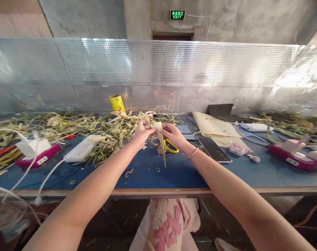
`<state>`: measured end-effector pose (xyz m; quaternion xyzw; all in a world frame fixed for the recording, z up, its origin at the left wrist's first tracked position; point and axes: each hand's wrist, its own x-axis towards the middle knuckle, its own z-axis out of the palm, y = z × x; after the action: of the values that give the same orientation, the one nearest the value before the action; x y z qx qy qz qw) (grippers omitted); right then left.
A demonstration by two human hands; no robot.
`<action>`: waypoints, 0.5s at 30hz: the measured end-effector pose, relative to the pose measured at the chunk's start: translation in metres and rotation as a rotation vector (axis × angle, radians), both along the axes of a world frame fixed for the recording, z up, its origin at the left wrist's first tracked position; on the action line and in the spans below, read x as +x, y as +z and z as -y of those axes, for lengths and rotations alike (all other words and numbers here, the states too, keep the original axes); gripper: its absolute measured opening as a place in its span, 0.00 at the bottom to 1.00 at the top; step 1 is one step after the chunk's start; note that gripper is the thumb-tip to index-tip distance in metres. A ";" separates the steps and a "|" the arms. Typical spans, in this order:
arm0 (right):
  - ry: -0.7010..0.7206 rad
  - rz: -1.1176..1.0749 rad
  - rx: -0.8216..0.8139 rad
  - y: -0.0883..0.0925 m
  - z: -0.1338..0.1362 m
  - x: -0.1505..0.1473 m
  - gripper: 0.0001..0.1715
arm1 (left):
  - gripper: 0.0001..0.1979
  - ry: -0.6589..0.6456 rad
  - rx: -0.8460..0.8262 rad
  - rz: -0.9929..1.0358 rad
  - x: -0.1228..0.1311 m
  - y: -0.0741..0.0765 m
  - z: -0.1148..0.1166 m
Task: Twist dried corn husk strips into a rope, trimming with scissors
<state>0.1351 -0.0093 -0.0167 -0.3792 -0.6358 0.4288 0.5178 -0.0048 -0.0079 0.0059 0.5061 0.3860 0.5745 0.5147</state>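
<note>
Between my two hands is a pale, dry leaf-like strip, broad at the top and narrowing to a thin stalk that hangs over the blue table. My left hand pinches its upper left side with thumb and fingertips. On the other side, the closed fingers of my right hand grip it too. Yellow-handled scissors lie just below my right hand, their blades out of sight. A heap of dried plant stems and leaves spreads beside and behind my left hand.
A phone, a pink earphone case and brown paper lie to the right. White chargers and magenta power strips with trailing cables flank both sides. A yellow tube stands before the perforated metal screen.
</note>
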 end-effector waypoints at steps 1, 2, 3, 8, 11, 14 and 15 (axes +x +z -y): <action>-0.016 -0.004 0.012 0.000 -0.001 0.000 0.14 | 0.20 -0.005 0.004 -0.003 0.001 0.001 0.001; -0.027 -0.010 0.026 0.000 -0.001 0.000 0.14 | 0.20 -0.010 0.005 -0.002 0.001 0.002 0.002; -0.035 -0.018 0.040 0.000 -0.002 0.001 0.14 | 0.20 -0.016 0.002 0.002 0.002 0.003 0.003; -0.065 -0.063 0.079 0.000 -0.002 0.002 0.14 | 0.20 -0.031 -0.052 0.060 0.002 0.006 0.005; -0.081 -0.015 0.099 -0.001 -0.002 0.002 0.13 | 0.17 -0.037 -0.061 0.096 0.002 0.006 0.007; -0.103 0.061 0.145 -0.002 -0.002 0.001 0.10 | 0.17 -0.043 -0.027 0.091 0.004 0.004 0.007; -0.110 0.077 0.160 -0.002 -0.002 0.001 0.09 | 0.17 -0.041 -0.015 0.084 0.005 0.003 0.007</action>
<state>0.1360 -0.0070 -0.0188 -0.3871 -0.6658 0.3328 0.5442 0.0001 -0.0152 0.0088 0.4857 0.3578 0.5816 0.5457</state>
